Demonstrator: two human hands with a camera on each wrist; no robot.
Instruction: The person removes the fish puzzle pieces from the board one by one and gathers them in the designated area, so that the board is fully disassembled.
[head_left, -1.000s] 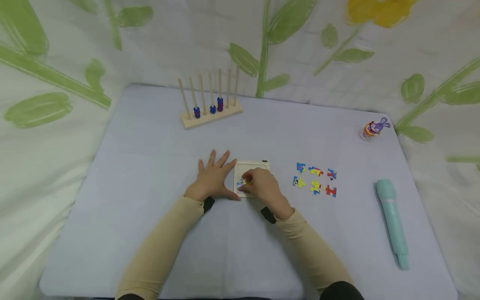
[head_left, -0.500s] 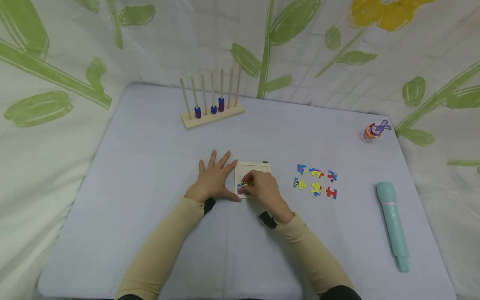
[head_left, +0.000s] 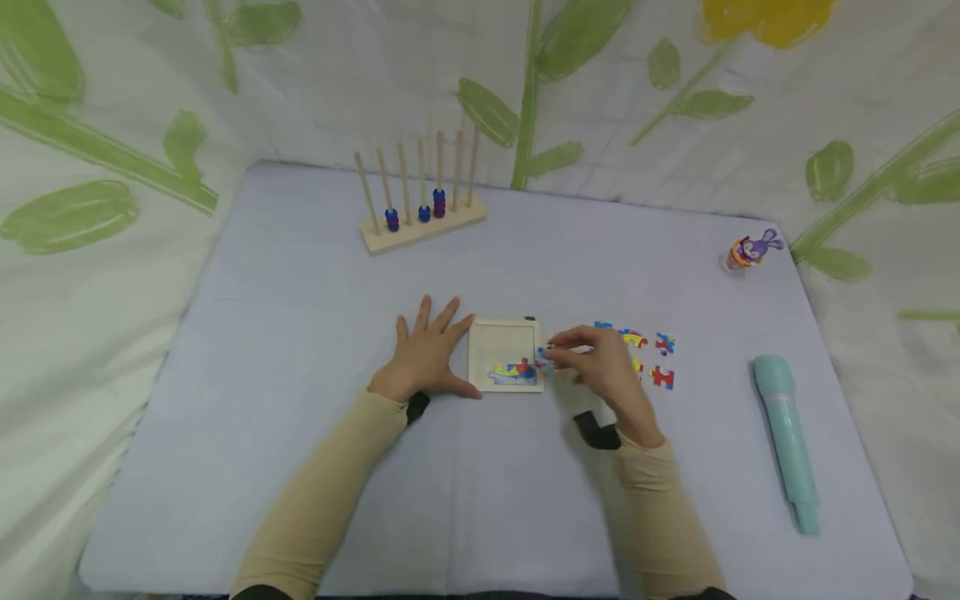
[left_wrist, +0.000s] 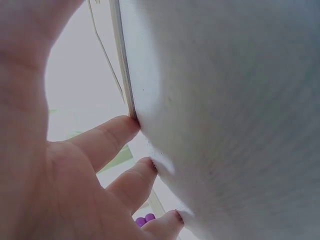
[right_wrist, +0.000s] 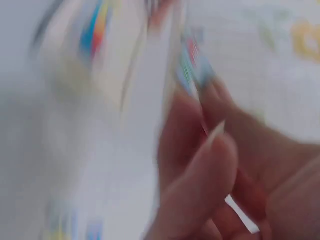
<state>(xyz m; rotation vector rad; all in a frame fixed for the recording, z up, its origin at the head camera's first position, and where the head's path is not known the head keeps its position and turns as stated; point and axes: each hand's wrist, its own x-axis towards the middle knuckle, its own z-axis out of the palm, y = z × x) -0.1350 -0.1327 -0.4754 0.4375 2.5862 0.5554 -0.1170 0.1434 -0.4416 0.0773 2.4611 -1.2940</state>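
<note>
A small pale puzzle tray (head_left: 504, 340) lies at the middle of the table, with joined colourful jigsaw pieces (head_left: 513, 373) along its lower right. My left hand (head_left: 423, 358) lies flat with spread fingers beside the tray; in the left wrist view a fingertip (left_wrist: 131, 124) touches the tray's edge. Over the tray's right rim, my right hand (head_left: 606, 371) pinches a blue-and-red jigsaw piece (head_left: 543, 361). The right wrist view is blurred but has that piece (right_wrist: 194, 62) between thumb and fingers. Several loose jigsaw pieces (head_left: 663, 377) lie to the right, some partly hidden by this hand.
A wooden peg abacus (head_left: 424, 227) with a few blue and purple beads stands at the back. On the far right lies a teal microphone-shaped object (head_left: 787, 442). A small purple rabbit-topped container (head_left: 750, 250) is near the back right corner.
My right hand has moved right from the tray's lower left to its right rim, pinching a piece. The joined pieces now show, and the tray's lower left corner is bare. My left hand stays put.
</note>
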